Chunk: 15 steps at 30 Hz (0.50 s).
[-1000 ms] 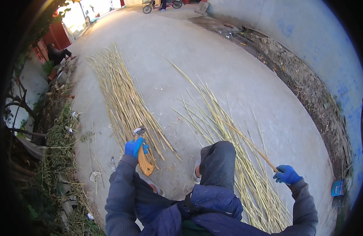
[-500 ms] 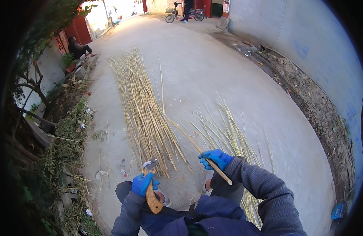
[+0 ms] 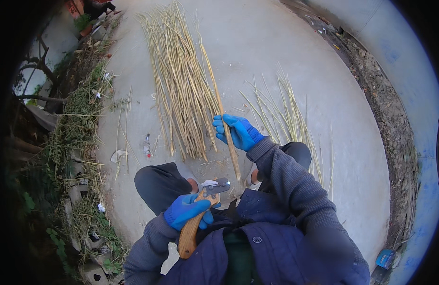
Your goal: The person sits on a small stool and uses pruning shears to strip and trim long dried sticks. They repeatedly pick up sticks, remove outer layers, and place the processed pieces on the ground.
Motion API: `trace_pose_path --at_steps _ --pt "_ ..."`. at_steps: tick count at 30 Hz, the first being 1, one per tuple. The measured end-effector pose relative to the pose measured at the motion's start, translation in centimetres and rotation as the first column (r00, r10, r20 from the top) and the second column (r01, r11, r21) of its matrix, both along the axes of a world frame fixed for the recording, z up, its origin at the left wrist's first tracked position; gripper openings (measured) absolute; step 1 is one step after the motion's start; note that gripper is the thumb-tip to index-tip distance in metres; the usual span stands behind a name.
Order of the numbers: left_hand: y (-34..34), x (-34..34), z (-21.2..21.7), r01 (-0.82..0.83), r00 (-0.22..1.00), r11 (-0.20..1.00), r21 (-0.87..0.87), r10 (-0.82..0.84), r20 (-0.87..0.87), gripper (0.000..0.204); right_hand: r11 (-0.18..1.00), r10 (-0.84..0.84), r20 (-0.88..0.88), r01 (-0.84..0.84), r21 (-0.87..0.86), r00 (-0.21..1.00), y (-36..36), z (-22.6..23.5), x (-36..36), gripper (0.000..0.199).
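Note:
My left hand (image 3: 186,212), in a blue glove, is wrapped round the curved wooden handle of a cutting tool (image 3: 189,240). Its short metal head has a white strip round it and points right, over my lap. My gloved right hand (image 3: 237,132) grips a long dry stalk (image 3: 234,162) near its thick end. That end hangs below the hand, apart from the tool, while the thin end reaches up along a large bundle of stalks (image 3: 183,90). The bundle lies on the concrete ahead, left of my right hand.
Thinner, greener stalks (image 3: 291,111) lie to the right, partly behind my right arm. Weeds and rubble (image 3: 81,152) line the left side. A dirt strip (image 3: 388,104) runs below the pale wall (image 3: 409,57) on the right. Part of a seated person (image 3: 98,7) shows at far left.
The view has tipped downward. My right hand has swung the stalk's thick end leftward, making it steeper. The tool in my left hand has turned, its metal head now facing right.

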<state>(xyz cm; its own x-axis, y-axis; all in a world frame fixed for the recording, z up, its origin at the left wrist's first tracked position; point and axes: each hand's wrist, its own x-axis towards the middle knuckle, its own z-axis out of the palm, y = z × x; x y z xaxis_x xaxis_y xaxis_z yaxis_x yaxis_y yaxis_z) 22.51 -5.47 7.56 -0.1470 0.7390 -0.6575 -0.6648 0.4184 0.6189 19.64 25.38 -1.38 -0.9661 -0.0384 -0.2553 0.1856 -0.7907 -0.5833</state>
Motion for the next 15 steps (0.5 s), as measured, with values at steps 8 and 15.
trace_pose_path --at_steps 8,15 --pt "0.3 1.8 -0.4 0.019 1.0 0.997 -0.075 -0.02 -0.016 0.038 0.999 -0.039 -0.043 0.038 -0.017 0.998 -2.8 -1.6 -1.1 0.036" --pt "0.5 2.1 -1.3 -0.07 0.988 0.988 -0.136 0.05 -0.149 0.038 0.99 -0.112 -0.015 0.11 -0.093 0.994 -4.8 -2.8 -1.4 0.03"
